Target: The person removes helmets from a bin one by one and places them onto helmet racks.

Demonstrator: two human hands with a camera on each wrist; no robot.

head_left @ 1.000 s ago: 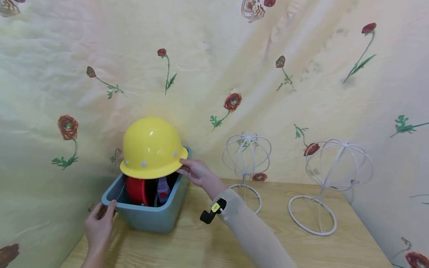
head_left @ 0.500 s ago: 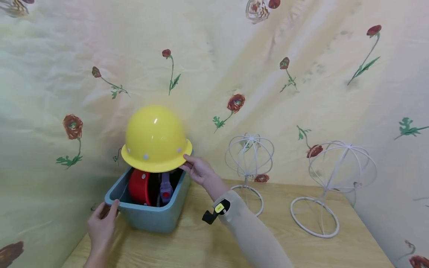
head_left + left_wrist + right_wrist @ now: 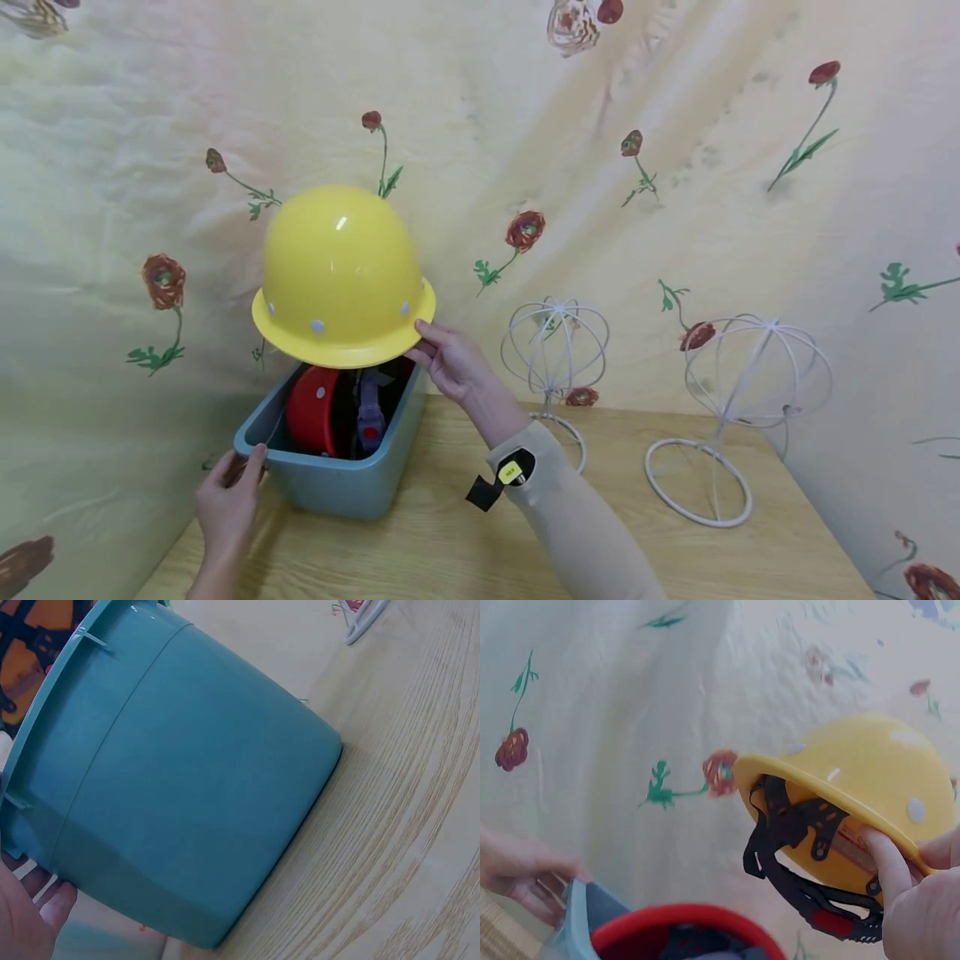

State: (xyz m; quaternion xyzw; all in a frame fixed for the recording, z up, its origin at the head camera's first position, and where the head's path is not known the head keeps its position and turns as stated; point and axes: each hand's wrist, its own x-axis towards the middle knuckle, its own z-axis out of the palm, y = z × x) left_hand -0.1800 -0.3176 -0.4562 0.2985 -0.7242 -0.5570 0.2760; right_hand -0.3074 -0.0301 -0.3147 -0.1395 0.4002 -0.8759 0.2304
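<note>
My right hand [image 3: 448, 364] pinches the brim of a yellow hard hat [image 3: 341, 275], held in the air above a teal plastic bin [image 3: 341, 487]. The right wrist view shows that yellow hard hat [image 3: 870, 795] from below, with its black inner straps and my fingers [image 3: 889, 862] under the brim. Inside the bin stands a red hard hat [image 3: 311, 419] on edge beside a purple strap piece [image 3: 369, 417]. My left hand [image 3: 228, 492] grips the bin's near left corner; only a part of the left hand [image 3: 26, 919] shows against the teal bin [image 3: 187, 787] wall.
Two white wire hat stands [image 3: 555, 367] [image 3: 738, 408] stand on the wooden table [image 3: 465, 550] to the right of the bin. A cream cloth with red flowers [image 3: 600, 167] hangs behind everything. The table's right edge lies near the far stand.
My right hand has lifted the yellow hard hat up out of the bin, well above its rim. The left hand has stayed on the bin's corner.
</note>
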